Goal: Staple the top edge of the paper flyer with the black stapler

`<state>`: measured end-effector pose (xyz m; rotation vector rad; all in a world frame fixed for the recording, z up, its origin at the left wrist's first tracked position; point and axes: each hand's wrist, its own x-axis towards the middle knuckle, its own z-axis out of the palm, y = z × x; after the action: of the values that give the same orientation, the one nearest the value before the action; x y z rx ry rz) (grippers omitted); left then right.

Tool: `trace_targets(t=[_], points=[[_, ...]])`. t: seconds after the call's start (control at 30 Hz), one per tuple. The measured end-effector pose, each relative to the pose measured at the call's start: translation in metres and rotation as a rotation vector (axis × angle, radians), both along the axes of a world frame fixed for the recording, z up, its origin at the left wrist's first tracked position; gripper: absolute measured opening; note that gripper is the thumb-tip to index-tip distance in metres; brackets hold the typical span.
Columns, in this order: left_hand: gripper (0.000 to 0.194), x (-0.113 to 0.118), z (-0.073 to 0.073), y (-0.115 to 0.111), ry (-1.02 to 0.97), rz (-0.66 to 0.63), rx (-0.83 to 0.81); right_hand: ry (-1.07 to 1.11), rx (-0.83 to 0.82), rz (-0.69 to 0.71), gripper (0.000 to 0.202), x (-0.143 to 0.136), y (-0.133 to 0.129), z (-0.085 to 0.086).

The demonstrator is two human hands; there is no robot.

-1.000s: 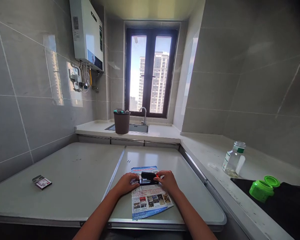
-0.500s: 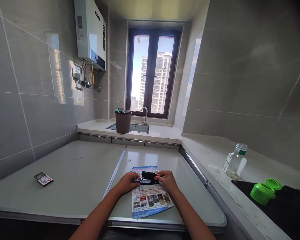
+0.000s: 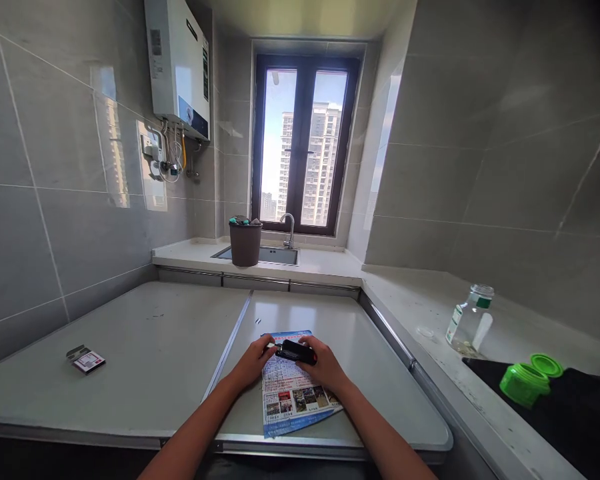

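Observation:
Over a printed leaflet (image 3: pixel 300 403) on the folding table, both hands hold a black stapler (image 3: pixel 295 351). My right hand (image 3: pixel 325 363) is closed round its right end, where a bit of red shows. At the opposite end, the fingers of my left hand (image 3: pixel 255 357) pinch its narrow tip; whether something small is also between them is too small to tell. The stapler lies roughly level, its underside hidden. Two tiny staple-like pieces (image 3: pixel 258 321) rest on the table beyond the leaflet.
A small open box (image 3: pixel 87 360) lies on the table's left half. Along the right counter stand a glass jar (image 3: pixel 470 323) and a green tub (image 3: pixel 525 385) with its lid flipped back. A brown bin (image 3: pixel 245 244) sits by the sink (image 3: pixel 280 256).
The stapler's raised black upper part and silvery inside no longer show; it now appears as one black body, turned slightly. My right hand has shifted left and wrapped further round it.

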<state>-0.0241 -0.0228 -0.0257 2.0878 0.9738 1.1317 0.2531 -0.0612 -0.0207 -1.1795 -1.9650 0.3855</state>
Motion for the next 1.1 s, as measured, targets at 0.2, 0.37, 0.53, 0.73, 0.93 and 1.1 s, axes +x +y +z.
trace_targets(t=[0.2,0.37,0.53,0.73,0.93,1.1], points=[[0.066,0.008,-0.009,0.013,-0.409,-0.183,-0.472,-0.195,0.128,0.041,0.064,0.0,-0.006,0.0],[0.067,0.003,-0.008,0.009,-0.557,-0.253,-0.711,-0.389,0.373,-0.033,0.08,0.002,-0.004,-0.002],[0.052,-0.006,0.0,0.002,-0.669,-0.343,-0.907,-0.494,0.5,-0.06,0.071,-0.001,-0.005,-0.004],[0.038,-0.007,0.002,0.001,-0.687,-0.31,-0.943,-0.495,0.508,-0.059,0.072,-0.003,-0.007,-0.005],[0.018,-0.005,0.005,0.009,-0.771,-0.251,-0.893,-0.045,0.306,-0.091,0.07,0.002,-0.002,-0.005],[0.04,-0.004,0.004,0.015,-0.857,-0.162,-0.813,0.169,0.136,-0.09,0.023,0.01,0.002,0.002]])
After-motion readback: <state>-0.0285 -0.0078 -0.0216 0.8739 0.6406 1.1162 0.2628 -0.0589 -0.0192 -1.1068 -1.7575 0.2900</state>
